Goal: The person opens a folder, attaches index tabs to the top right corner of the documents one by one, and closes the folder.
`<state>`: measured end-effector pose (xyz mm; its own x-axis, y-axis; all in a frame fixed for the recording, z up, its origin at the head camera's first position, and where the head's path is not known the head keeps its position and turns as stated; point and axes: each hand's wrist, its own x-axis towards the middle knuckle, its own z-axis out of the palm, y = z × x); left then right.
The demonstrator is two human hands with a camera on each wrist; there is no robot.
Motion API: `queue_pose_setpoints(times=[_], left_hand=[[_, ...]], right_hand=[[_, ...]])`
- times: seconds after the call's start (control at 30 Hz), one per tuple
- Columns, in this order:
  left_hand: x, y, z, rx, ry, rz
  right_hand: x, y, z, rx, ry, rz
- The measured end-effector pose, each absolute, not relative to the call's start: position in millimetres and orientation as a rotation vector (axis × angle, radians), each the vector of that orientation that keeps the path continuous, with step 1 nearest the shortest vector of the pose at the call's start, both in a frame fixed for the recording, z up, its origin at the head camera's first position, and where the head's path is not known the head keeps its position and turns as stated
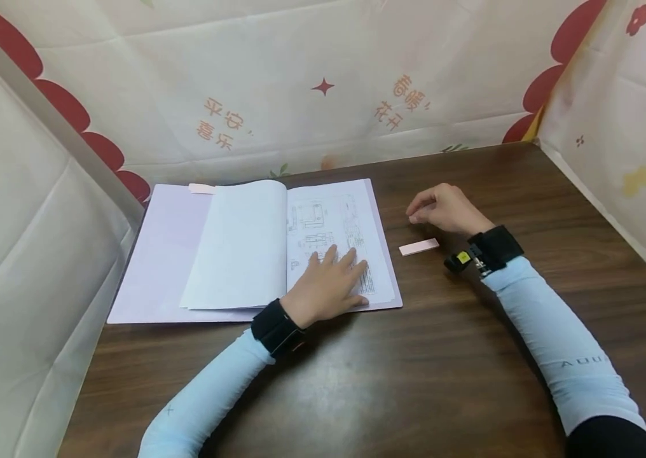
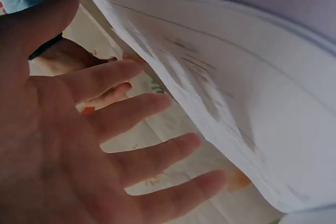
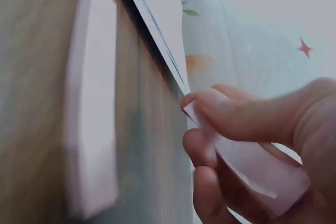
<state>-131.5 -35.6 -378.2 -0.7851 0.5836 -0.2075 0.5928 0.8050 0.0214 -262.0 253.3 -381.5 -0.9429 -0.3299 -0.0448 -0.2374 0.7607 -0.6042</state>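
A folder of white sheets [image 1: 245, 248] with a lilac cover [image 1: 171, 245] lies spread on the table. My left hand [image 1: 325, 286] rests flat, fingers spread, on the lower part of the right-hand page [image 1: 331, 191], which carries line drawings and printed text. To the right of the folder, my right hand [image 1: 454, 208] pinches a pale pink sticky note [image 3: 257, 169] between thumb and fingers, the slip curving back under the palm in the right wrist view. Just below this hand on the table sits a narrow pink sticky note pad [image 1: 419, 247], its thickness showing in the right wrist view.
Another pale strip [image 1: 201, 189] sticks out at the folder's top edge on the left. The dark wooden table [image 1: 346, 388] is bordered by printed cloth [image 1: 277, 83] at the back and both sides. Black wrist straps with cameras sit on both arms.
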Motion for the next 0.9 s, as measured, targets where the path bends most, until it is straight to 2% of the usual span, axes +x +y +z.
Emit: queue_pose_setpoints(times=[0.3,0.4,0.53,0.63,0.9], left_hand=[[-128.7,-50.0,-384.2,0.869,2.752,0.021],[-129.3,-50.5,-386.5,0.856,2.738,0.028],[-127.9,-55.2,-389.4,0.829,2.740,0.026],[-126.2,-57.0,-389.4,0.828,2.753,0.014],[-128.9,-49.8,-390.8,0.886,2.781,-0.019]], right_hand=[[-324.2,200.2,-387.4,-0.294,2.760,-1.151],[-346.8,183.2,-394.6,-0.161,2.692,-1.244],[-358.5,153.9,-399.4,0.055,2.637,-1.361],[-362.5,140.8,-399.8,0.117,2.609,-1.395],[-386.6,145.6,-407.6,0.216,2.577,-1.311]])
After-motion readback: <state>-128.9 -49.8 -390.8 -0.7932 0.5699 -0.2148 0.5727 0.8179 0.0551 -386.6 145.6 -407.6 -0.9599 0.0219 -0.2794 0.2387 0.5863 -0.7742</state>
